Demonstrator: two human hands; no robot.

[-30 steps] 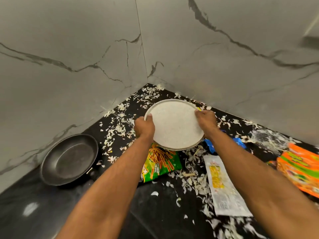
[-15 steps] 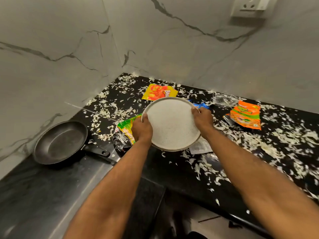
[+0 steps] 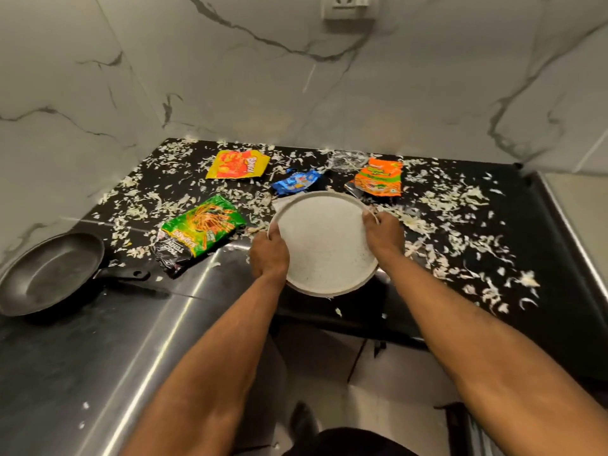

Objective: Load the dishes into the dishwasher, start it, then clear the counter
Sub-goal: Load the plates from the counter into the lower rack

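Note:
A round white speckled plate (image 3: 324, 245) is held in the air over the front edge of the black counter (image 3: 543, 258). My left hand (image 3: 269, 255) grips its left rim and my right hand (image 3: 383, 235) grips its right rim. A second rim shows under the plate's lower edge, so it may be a stack. A dark frying pan (image 3: 49, 274) sits at the far left of the counter, handle pointing right.
Empty snack wrappers lie on the counter: green (image 3: 200, 232), yellow (image 3: 237, 164), blue (image 3: 296, 181), orange (image 3: 378, 177). White shreds litter most of the surface. Marble walls close the corner behind. A wall socket (image 3: 347, 6) is above. The floor shows below the counter edge.
The plate, held in both hands, has come away from the back corner toward the counter's front edge. My view has swung right and back, showing more counter and the floor.

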